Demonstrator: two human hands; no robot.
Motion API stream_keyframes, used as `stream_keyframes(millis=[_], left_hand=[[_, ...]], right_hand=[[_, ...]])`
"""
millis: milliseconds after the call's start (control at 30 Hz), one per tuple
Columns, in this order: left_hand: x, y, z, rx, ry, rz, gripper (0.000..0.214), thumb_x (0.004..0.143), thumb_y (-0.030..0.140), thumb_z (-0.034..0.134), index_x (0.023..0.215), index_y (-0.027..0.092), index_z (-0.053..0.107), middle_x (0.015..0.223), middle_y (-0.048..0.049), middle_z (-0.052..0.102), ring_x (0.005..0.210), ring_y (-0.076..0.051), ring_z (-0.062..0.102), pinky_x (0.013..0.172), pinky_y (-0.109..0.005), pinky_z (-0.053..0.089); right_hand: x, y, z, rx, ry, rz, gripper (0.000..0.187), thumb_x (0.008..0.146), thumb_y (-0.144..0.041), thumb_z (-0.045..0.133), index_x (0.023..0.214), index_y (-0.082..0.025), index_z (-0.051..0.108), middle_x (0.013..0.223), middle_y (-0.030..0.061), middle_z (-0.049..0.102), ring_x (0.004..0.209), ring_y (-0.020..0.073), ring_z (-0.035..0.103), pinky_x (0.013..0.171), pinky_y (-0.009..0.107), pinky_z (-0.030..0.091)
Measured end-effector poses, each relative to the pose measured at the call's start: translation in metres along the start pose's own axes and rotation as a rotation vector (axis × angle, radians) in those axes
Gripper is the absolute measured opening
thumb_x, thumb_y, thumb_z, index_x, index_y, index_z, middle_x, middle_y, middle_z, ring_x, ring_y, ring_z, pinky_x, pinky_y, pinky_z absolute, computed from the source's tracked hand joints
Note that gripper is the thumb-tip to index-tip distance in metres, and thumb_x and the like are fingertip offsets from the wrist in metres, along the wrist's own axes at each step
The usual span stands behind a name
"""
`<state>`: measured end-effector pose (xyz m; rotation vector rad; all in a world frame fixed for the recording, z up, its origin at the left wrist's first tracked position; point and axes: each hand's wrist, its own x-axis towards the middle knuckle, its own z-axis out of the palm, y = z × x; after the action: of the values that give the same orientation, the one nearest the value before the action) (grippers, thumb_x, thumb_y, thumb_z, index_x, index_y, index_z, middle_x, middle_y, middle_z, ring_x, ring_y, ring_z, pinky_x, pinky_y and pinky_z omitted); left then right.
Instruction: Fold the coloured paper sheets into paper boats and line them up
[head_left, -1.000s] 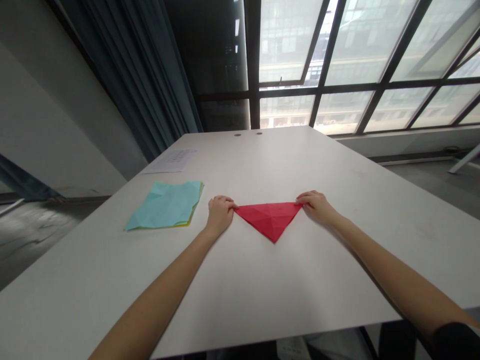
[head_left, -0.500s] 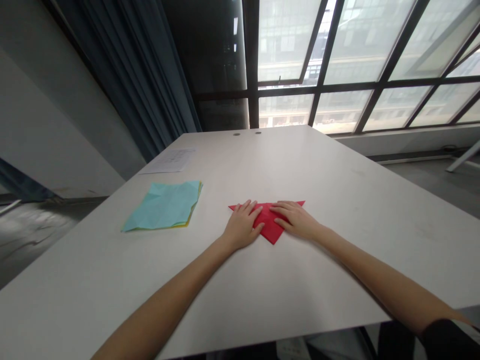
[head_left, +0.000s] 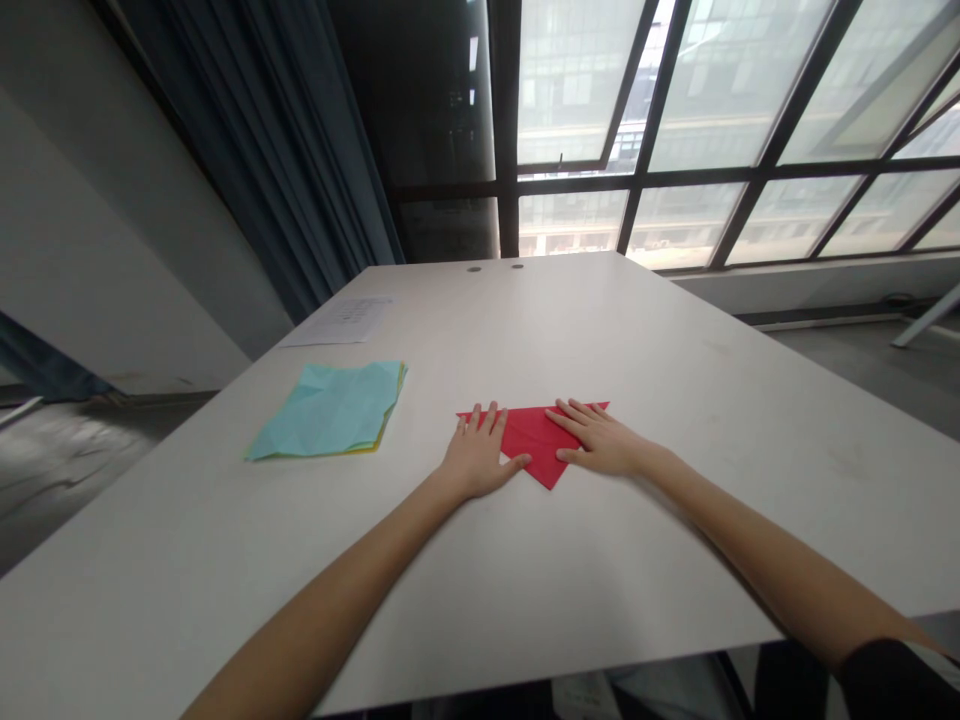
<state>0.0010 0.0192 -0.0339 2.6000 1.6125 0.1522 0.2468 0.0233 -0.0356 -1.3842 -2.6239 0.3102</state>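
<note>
Currently I see the red paper [head_left: 536,438], a folded triangle, lying near the middle of the table [head_left: 600,600]. Left hand [head_left: 476,458] and right hand [head_left: 602,447] press flat on it, fingers spread, gripping nothing. Teal sheets [head_left: 330,410], seemingly a stack, lie well left.

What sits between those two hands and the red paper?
Nothing visible. The left hand and the right hand both lie flat, fingers spread, directly on the red paper, which rests on the table.
</note>
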Motion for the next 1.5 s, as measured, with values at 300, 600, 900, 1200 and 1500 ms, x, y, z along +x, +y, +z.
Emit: stream_keyframes(millis=[300, 600, 900, 1200, 1500], left_hand=[[-0.001, -0.01, 0.007, 0.025, 0.025, -0.081, 0.095, 0.069, 0.075, 0.033, 0.14, 0.013, 0.019, 0.146, -0.0185, 0.013, 0.133, -0.039, 0.008, 0.103, -0.053, 0.014], [-0.002, -0.007, -0.001, 0.009, -0.007, -0.074, 0.099, 0.067, 0.078, 0.03, 0.139, 0.012, 0.021, 0.146, -0.0193, 0.014, 0.133, -0.038, 0.008, 0.103, -0.054, 0.013], [-0.002, -0.007, -0.002, 0.008, -0.026, -0.078, 0.101, 0.066, 0.079, 0.029, 0.14, 0.011, 0.019, 0.146, -0.0193, 0.012, 0.133, -0.038, 0.007, 0.103, -0.054, 0.012], [-0.003, -0.009, -0.002, -0.081, 0.018, -0.092, 0.086, 0.077, 0.071, 0.019, 0.141, 0.014, 0.011, 0.148, -0.0134, 0.009, 0.135, -0.033, 0.006, 0.104, -0.052, 0.015], [-0.001, -0.011, 0.002, -0.161, 0.128, -0.162, 0.09, 0.077, 0.069, 0.028, 0.14, 0.009, 0.008, 0.147, -0.0184, 0.008, 0.134, -0.033, 0.009, 0.103, -0.049, 0.019]], right_hand=[[-0.009, 0.021, -0.011, 0.055, -0.018, -0.024, 0.084, 0.07, -0.063, 0.053, 0.139, -0.024, 0.025, 0.144, 0.0136, 0.024, 0.132, 0.0338, 0.019, 0.103, 0.059, 0.011], [-0.003, 0.01, -0.028, 0.085, 0.153, -0.218, 0.045, 0.074, -0.053, 0.056, 0.109, -0.025, 0.06, 0.117, 0.0088, 0.057, 0.113, 0.0257, 0.047, 0.1, 0.049, 0.026], [0.0, 0.009, -0.029, 0.174, 0.149, -0.338, 0.025, 0.085, -0.038, 0.048, 0.092, -0.024, 0.067, 0.098, 0.005, 0.066, 0.095, 0.0185, 0.057, 0.088, 0.034, 0.04], [-0.005, -0.007, -0.03, 0.169, 0.277, -0.137, 0.022, 0.087, -0.028, 0.038, 0.089, -0.02, 0.059, 0.082, 0.0056, 0.065, 0.076, 0.0172, 0.058, 0.074, 0.032, 0.044], [0.002, 0.002, -0.028, 0.644, 0.658, 0.231, 0.024, 0.08, -0.04, 0.05, 0.085, -0.019, 0.059, 0.06, -0.0012, 0.056, 0.055, 0.0126, 0.05, 0.052, 0.024, 0.037]])
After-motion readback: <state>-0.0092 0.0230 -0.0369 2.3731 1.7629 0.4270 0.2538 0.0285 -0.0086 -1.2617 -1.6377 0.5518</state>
